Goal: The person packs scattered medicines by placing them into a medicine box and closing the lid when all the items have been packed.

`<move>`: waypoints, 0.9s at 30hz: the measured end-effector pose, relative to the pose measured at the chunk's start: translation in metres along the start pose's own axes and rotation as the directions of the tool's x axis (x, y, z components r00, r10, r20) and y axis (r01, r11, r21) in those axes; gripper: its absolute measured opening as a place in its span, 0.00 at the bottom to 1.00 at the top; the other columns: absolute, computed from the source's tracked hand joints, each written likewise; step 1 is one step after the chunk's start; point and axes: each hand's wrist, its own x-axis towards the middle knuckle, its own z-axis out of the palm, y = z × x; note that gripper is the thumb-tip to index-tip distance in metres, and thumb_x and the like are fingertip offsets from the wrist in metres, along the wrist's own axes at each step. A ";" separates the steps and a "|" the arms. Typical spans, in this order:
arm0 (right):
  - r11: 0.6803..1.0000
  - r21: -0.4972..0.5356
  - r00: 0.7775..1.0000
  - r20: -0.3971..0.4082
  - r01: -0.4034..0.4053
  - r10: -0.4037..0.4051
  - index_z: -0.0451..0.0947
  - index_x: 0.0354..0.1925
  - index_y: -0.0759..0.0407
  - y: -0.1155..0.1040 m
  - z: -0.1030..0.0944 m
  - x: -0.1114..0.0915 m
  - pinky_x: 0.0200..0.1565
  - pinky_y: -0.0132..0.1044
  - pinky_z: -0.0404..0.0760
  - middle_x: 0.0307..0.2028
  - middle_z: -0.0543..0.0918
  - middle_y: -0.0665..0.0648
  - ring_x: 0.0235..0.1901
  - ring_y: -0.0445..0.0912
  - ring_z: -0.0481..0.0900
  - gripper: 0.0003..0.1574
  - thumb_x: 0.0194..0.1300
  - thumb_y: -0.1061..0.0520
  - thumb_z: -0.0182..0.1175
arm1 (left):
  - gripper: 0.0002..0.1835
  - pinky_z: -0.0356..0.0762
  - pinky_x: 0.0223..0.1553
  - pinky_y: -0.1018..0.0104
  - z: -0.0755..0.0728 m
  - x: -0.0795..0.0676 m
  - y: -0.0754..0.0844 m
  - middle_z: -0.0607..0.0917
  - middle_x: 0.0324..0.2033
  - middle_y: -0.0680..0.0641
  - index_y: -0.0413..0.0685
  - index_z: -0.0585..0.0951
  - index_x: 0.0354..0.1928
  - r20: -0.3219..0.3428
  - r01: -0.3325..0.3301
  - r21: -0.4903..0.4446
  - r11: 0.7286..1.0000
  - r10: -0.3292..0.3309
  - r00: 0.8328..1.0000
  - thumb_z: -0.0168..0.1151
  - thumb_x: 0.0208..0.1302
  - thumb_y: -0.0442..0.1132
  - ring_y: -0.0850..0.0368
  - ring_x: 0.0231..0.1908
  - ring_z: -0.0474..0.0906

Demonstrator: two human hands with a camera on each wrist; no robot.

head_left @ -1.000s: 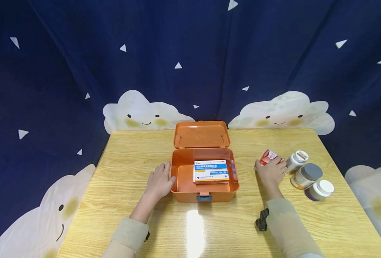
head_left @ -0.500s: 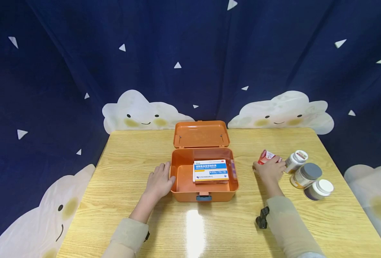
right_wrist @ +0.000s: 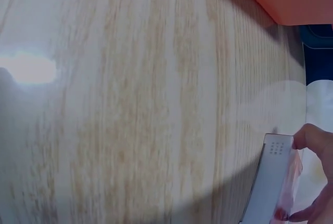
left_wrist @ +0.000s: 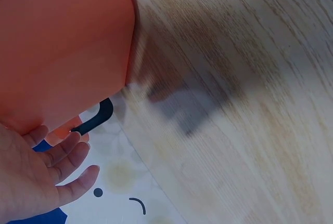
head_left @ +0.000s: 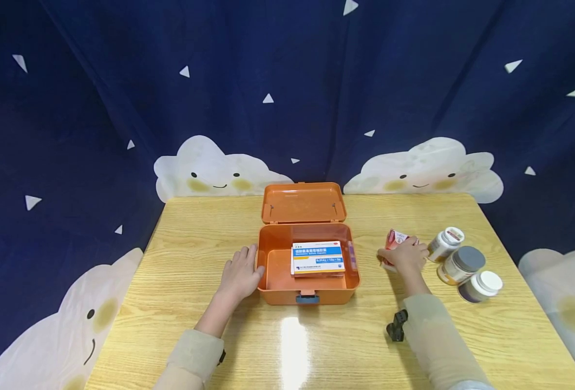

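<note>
My right hand [head_left: 409, 259] pinches a small red-and-white medicine box [head_left: 394, 238] between thumb and fingers, to the right of an orange lidded storage box [head_left: 287, 297]. In the right wrist view, the medicine box [right_wrist: 268, 182] turns a pale, narrow side with small printed marks towards the camera, tilted over the table. On the storage box's left side lies my left hand [head_left: 241, 273], its thumb at the rim and its fingers extended along the outer wall. Inside the storage box, a blue-and-white medicine box [head_left: 318, 259] lies face up.
Right of my right hand stand three bottles: a white-capped one [head_left: 445, 244], a grey-lidded one [head_left: 462, 265] and another white-capped one [head_left: 480, 286]. The storage box's lid [head_left: 304, 203] is tipped back behind it. A dark blue curtain [head_left: 287, 81] hangs at the wooden table's far edge.
My right hand has moved a little left, away from the bottles, taking the red-and-white medicine box with it and turning it. My left hand has stayed at the storage box's side.
</note>
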 end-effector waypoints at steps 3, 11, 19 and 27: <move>1.000 -0.010 1.000 0.023 -0.002 0.002 0.39 0.62 0.81 -0.001 -0.002 -0.001 0.49 0.59 0.63 0.51 0.51 0.86 0.53 0.73 0.52 0.69 0.45 0.36 0.62 | 0.29 0.64 0.46 0.45 0.000 0.000 0.000 0.68 0.53 0.39 0.43 0.60 0.63 0.002 0.001 -0.001 1.000 -0.001 1.000 0.48 0.61 0.46 0.43 0.52 0.65; 1.000 -0.024 0.999 0.051 0.002 -0.001 0.40 0.62 0.78 -0.002 -0.003 -0.002 0.49 0.59 0.62 0.52 0.50 0.85 0.54 0.72 0.51 0.67 0.47 0.36 0.62 | 0.30 0.63 0.48 0.44 0.001 0.000 -0.001 0.67 0.55 0.39 0.43 0.59 0.64 0.013 0.006 -0.004 1.000 -0.006 1.000 0.47 0.62 0.47 0.42 0.54 0.64; 0.997 0.016 0.995 0.062 0.075 -0.076 0.46 0.59 0.77 -0.001 -0.004 -0.005 0.49 0.63 0.59 0.52 0.52 0.84 0.55 0.74 0.50 0.61 0.45 0.41 0.65 | 0.31 0.62 0.50 0.44 -0.001 0.000 -0.001 0.67 0.56 0.39 0.43 0.58 0.65 0.023 0.015 -0.006 1.000 -0.015 1.000 0.45 0.62 0.48 0.42 0.55 0.63; 0.983 0.072 0.981 0.082 0.171 -0.177 0.38 0.66 0.72 -0.006 -0.013 -0.007 0.52 0.67 0.54 0.58 0.46 0.84 0.58 0.75 0.46 0.65 0.47 0.45 0.66 | 0.29 0.64 0.45 0.46 0.001 0.000 -0.001 0.68 0.52 0.40 0.43 0.60 0.63 0.005 0.004 0.001 1.000 -0.004 1.000 0.46 0.61 0.47 0.43 0.52 0.65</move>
